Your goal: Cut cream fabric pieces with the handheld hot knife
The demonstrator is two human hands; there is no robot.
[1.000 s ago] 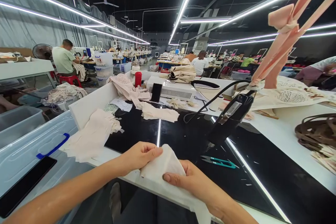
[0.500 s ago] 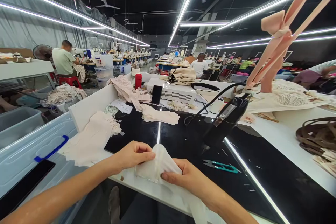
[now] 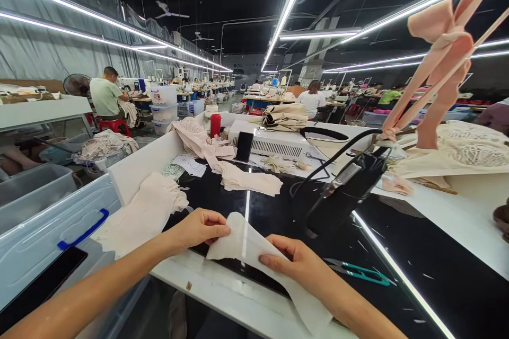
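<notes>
Both my hands hold a pale cream fabric piece point(image 3: 248, 246) above the table's front edge. My left hand point(image 3: 204, 226) pinches its upper left side between thumb and fingers. Farther right, my right hand point(image 3: 284, 257) grips the long edge, thumb on top. The cloth is stretched between them, and its lower end trails under my right wrist. Teal-handled thread snips point(image 3: 361, 271) lie on the black tabletop right of my right hand. A black hand-held clipper-like tool point(image 3: 350, 183), with a cord, hangs from a knotted pink fabric strip point(image 3: 441, 53).
Stacked cream pieces point(image 3: 143, 214) lie at the left, with more cut pieces point(image 3: 250, 177) beyond my hands. A phone point(image 3: 244, 146) leans against a white machine box point(image 3: 266, 140). Another dark phone point(image 3: 45, 278) rests on a blue bin lid point(image 3: 24, 254). Co-workers sit farther back.
The fabric is spread wider and flatter; my right hand has moved right along it. My left hand has shifted slightly left. The view has turned a little left.
</notes>
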